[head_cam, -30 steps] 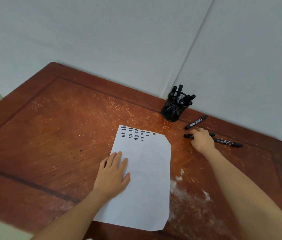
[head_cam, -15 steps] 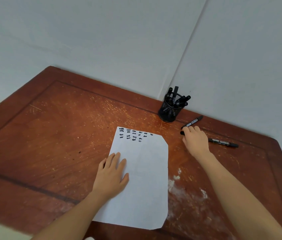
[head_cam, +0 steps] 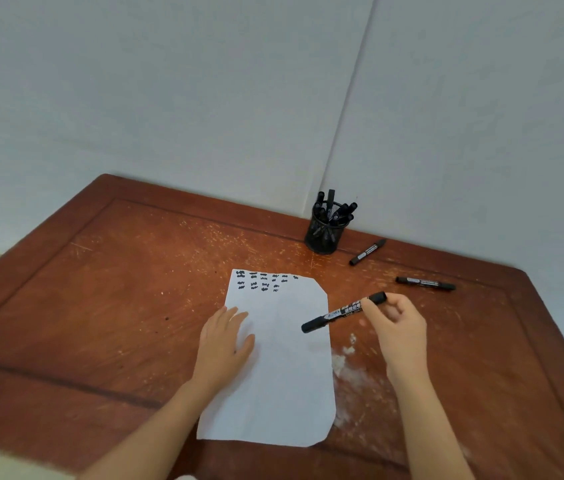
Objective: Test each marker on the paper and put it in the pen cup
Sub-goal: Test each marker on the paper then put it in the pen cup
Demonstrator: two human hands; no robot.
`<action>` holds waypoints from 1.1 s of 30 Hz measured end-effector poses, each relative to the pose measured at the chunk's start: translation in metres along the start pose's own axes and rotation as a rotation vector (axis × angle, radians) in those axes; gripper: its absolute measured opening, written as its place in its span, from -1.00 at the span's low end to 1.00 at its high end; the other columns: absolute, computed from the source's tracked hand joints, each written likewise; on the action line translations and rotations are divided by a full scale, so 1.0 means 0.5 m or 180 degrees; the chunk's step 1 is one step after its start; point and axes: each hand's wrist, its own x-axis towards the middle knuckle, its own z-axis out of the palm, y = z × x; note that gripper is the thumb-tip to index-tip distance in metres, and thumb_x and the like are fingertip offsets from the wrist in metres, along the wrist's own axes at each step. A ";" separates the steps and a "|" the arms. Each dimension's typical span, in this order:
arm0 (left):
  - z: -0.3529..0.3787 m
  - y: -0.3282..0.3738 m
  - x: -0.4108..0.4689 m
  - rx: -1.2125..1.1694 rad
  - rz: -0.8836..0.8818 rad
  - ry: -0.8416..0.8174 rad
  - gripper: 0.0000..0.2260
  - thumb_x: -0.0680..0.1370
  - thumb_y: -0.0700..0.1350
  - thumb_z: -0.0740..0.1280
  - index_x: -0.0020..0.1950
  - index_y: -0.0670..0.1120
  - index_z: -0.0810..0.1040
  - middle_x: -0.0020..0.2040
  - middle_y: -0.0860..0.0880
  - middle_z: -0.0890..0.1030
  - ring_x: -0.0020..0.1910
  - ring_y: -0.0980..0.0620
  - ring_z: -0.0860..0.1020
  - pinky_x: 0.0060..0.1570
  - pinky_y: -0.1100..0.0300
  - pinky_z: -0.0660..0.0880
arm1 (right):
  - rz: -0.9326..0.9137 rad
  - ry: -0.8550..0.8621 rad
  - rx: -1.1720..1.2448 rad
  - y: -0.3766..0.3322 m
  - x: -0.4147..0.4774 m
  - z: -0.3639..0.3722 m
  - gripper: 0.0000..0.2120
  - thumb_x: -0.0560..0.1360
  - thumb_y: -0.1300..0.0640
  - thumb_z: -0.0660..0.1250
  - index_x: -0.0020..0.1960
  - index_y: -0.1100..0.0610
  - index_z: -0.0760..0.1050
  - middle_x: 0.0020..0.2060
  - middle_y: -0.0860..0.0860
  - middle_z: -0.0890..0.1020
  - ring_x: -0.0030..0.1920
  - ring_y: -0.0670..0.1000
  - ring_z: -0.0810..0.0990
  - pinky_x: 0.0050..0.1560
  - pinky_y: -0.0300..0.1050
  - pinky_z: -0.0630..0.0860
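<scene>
Pale walls [head_cam: 169, 98] met in a corner at 12 o'clock behind a worn reddish wooden worktop [head_cam: 118, 306], which filled the lower half of the view. A white sheet of paper [head_cam: 284, 375] lay flat near the middle of it, its long side running from 6 to 12 o'clock. The left hand [head_cam: 225, 344] rested palm down on the sheet's 9 o'clock edge, fingers straight and slightly spread. The right hand [head_cam: 395, 327], at 3 o'clock from the sheet, had its thumb and fingers curled in a pinch round one end of a black marker [head_cam: 339, 312]. That marker slanted from 2 o'clock down to 8 o'clock, and its free end hung over the paper's 3 o'clock edge; whether it touched the sheet could not be told. A black mesh pen cup [head_cam: 320, 239] stood upright at 1 o'clock from the paper, close to the wall corner, and held a bunch of black markers [head_cam: 337, 211] that stuck out above its rim. A loose marker [head_cam: 367, 252] lay on the worktop just beside the cup at its 4 o'clock. Another loose marker [head_cam: 426, 283] lay farther off toward 3 o'clock, apart from the first. Rows of small black test marks [head_cam: 263, 281] lined the paper's 12 o'clock end.
</scene>
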 end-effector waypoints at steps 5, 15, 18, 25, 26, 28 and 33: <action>-0.103 0.100 -0.022 -0.1168 0.0223 -0.0364 -0.53 0.49 0.19 0.19 0.36 0.07 0.31 0.34 0.16 0.31 0.34 0.20 0.27 0.33 0.25 0.17 | 0.0076 -0.0236 0.0329 -0.015 -0.043 -0.004 -0.89 0.44 0.28 0.37 -0.19 0.10 0.52 -0.49 -0.08 0.62 -0.47 -0.12 0.53 -0.34 -0.18 0.44; -0.176 0.194 -0.084 -0.0469 0.0514 -0.1501 -0.75 0.59 0.00 0.19 -0.27 0.04 0.27 -0.37 0.09 0.35 -0.42 0.14 0.28 -0.37 0.26 0.22 | 0.0184 -0.0916 0.0959 -0.007 -0.116 0.043 -0.94 0.48 0.31 0.29 -0.15 0.20 0.48 -0.37 0.03 0.63 -0.48 -0.04 0.51 -0.47 -0.27 0.41; -0.173 0.204 -0.094 -0.0206 0.0640 -0.1836 -0.76 0.61 0.02 0.15 -0.25 0.05 0.25 -0.34 0.07 0.35 -0.39 0.14 0.28 -0.36 0.29 0.22 | 0.0271 -0.1306 0.0505 0.002 -0.131 0.050 -0.81 0.51 0.25 0.28 -0.29 0.20 0.44 -0.55 0.02 0.48 -0.56 -0.05 0.37 -0.55 -0.27 0.30; -0.196 0.218 -0.093 -0.0824 0.0589 -0.2832 -0.72 0.64 -0.09 0.08 -0.28 -0.04 0.23 -0.39 0.04 0.29 -0.50 0.20 0.22 -0.42 0.41 0.22 | 0.0337 -0.1047 0.0604 -0.006 -0.134 0.049 -0.67 0.51 0.34 0.23 -0.43 0.25 0.34 -0.71 0.02 0.37 -0.71 -0.09 0.23 -0.66 -0.30 0.18; -0.201 0.216 -0.087 -0.0962 0.0560 -0.2945 -0.71 0.64 -0.10 0.08 -0.29 -0.06 0.22 -0.41 0.04 0.28 -0.52 0.19 0.20 -0.43 0.40 0.20 | 0.0323 -0.1065 0.0652 -0.009 -0.132 0.049 -0.66 0.50 0.35 0.23 -0.44 0.25 0.34 -0.71 0.03 0.37 -0.72 -0.09 0.23 -0.67 -0.31 0.18; -0.198 0.213 -0.070 -0.1264 0.0505 -0.3144 -0.69 0.65 -0.12 0.08 -0.31 -0.06 0.23 -0.49 0.10 0.27 -0.53 0.17 0.16 -0.45 0.37 0.16 | 0.0314 -0.1125 0.0684 -0.014 -0.130 0.060 -0.65 0.50 0.37 0.22 -0.45 0.25 0.33 -0.71 0.04 0.37 -0.73 -0.08 0.22 -0.68 -0.32 0.18; -0.217 0.133 -0.044 -0.1726 0.0175 -0.3655 -0.73 0.50 -0.07 0.14 -0.40 -0.04 0.23 -0.57 0.12 0.21 -0.56 0.15 0.10 -0.52 0.32 0.06 | 0.0909 -0.0114 0.1780 -0.017 -0.043 -0.022 -0.71 0.51 0.32 0.15 -0.38 0.16 0.26 -0.69 -0.07 0.32 -0.72 -0.16 0.19 -0.70 -0.37 0.09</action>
